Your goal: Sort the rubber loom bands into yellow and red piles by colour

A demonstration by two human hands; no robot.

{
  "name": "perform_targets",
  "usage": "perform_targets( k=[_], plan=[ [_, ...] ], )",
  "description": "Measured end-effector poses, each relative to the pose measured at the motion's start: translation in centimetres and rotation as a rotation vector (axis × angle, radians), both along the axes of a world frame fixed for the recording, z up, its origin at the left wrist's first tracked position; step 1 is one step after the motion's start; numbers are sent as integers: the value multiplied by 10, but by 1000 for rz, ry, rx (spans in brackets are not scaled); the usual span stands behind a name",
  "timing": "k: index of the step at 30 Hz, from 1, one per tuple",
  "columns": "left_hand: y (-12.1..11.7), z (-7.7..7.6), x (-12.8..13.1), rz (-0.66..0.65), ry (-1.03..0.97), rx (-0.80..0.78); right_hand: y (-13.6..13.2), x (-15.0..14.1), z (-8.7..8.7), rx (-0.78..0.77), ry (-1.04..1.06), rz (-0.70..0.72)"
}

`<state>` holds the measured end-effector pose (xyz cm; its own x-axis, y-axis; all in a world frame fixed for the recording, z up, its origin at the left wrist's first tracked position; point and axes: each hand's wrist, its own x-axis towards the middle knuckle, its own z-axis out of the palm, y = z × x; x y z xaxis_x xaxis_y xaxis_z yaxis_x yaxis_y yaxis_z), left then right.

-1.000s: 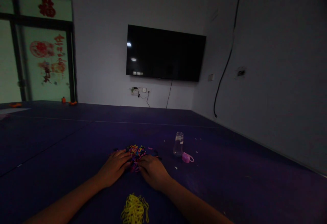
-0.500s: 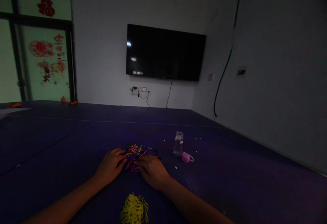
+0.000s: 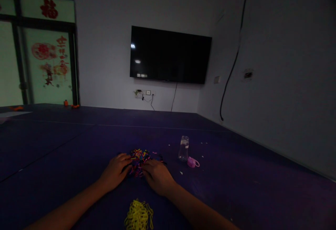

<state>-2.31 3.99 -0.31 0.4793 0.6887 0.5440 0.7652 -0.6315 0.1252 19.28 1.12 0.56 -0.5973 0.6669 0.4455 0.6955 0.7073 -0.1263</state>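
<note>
A loose heap of multicoloured rubber bands [image 3: 138,157] lies on the dark purple table top between my two hands. My left hand [image 3: 115,169] rests at the heap's left side, fingers stretched towards it and thumb apart. From the right, my right hand [image 3: 158,176] reaches to the heap with fingers extended; its fingertips touch the bands, and no band is clearly gripped. Closer to me, between my forearms, a separate pile of yellow rubber bands [image 3: 139,216] is partly cut off by the lower picture edge.
A clear bottle [image 3: 183,148] without its lid stands to the right of the heap, beside a pink lid with a loop [image 3: 193,162]. Small white scraps are scattered around them. Orange items [image 3: 75,106] sit at the far left edge. A black television [image 3: 170,55] hangs on the wall.
The whole view has shifted very slightly. Both hands keep nearly the same place at the multicoloured heap, and the bottle, lid and yellow pile have not moved.
</note>
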Motion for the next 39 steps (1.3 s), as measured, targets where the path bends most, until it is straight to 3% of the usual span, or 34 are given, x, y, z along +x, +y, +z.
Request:
perform_targets(
  k=[8, 15, 19, 25, 32, 39],
  plan=[
    [6, -5, -4, 115, -23, 5, -2, 1, 2, -22, -2, 34],
    [4, -5, -3, 39, 62, -28, -3, 2, 4, -47, -70, 134],
    [6, -7, -3, 85, 54, -27, -6, 2, 9, -48, -113, 180],
    [10, -12, -5, 145, 44, -78, -5, 1, 7, -46, -76, 124],
    [9, -13, -6, 44, 65, -105, -4, -1, 5, -18, -51, 78],
    [9, -10, -4, 64, 107, -148, -3, -1, 5, -4, -36, 85]
  ],
)
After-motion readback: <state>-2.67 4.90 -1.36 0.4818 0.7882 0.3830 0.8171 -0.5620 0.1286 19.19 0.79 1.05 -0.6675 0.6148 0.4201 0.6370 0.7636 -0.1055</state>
